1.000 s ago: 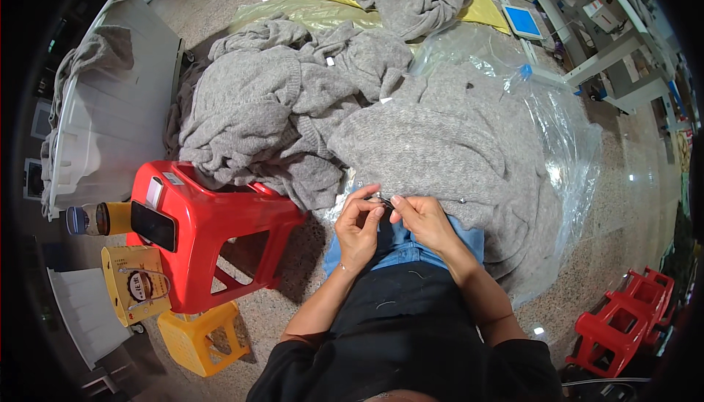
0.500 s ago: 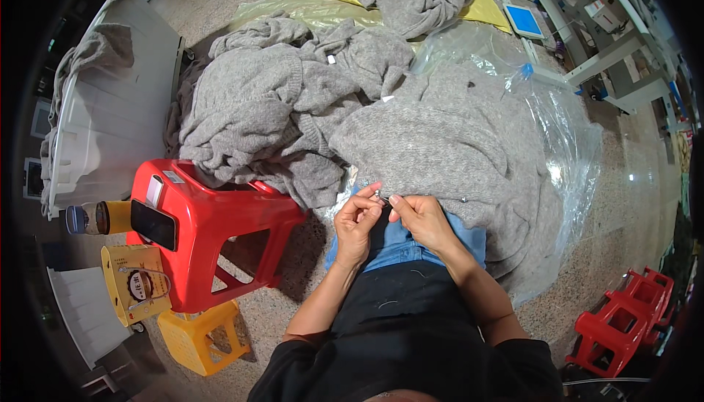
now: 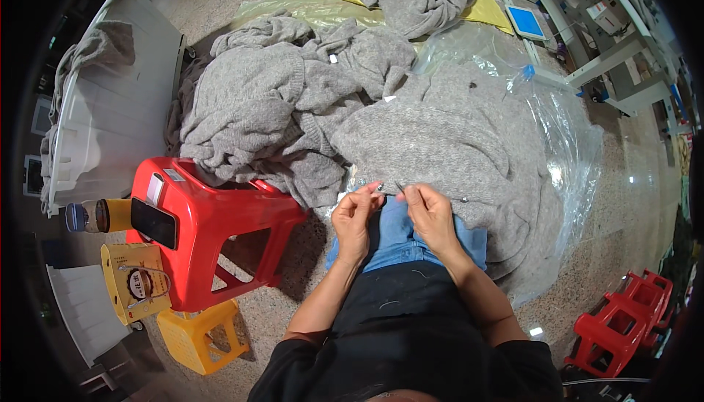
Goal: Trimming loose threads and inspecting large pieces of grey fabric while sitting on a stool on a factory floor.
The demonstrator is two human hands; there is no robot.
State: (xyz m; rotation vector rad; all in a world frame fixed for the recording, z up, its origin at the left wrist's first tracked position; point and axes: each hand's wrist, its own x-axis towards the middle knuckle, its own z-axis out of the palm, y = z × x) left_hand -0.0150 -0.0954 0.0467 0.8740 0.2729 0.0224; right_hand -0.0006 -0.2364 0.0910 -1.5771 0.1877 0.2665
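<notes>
Over my lap, my left hand (image 3: pixel 352 223) pinches a small shiny bead-like piece (image 3: pixel 380 187) between thumb and forefinger. A short gap separates it from my right hand (image 3: pixel 431 218), whose fingers are closed on a thin dark pointed tool (image 3: pixel 399 185); its exact kind is too small to tell. Just beyond both hands, a grey knitted garment (image 3: pixel 433 141) lies spread out toward my knees. A small shiny spot (image 3: pixel 464 199) shows on its near edge, right of my right hand. Blue denim (image 3: pixel 400 226) covers my lap beneath the hands.
Left of me, a red stool (image 3: pixel 213 218) carries a phone (image 3: pixel 154 224). A yellow stool (image 3: pixel 198 340) and a yellow paper bag (image 3: pixel 137 282) sit beside it. Grey knitwear (image 3: pixel 249 101) is heaped ahead; clear plastic (image 3: pixel 568 152) lies right. Red stools (image 3: pixel 612 325) stand at lower right.
My right hand has moved away to the right with the thin dark tool, leaving a gap between the hands. The left hand stays nearly in place, still pinching the shiny piece.
</notes>
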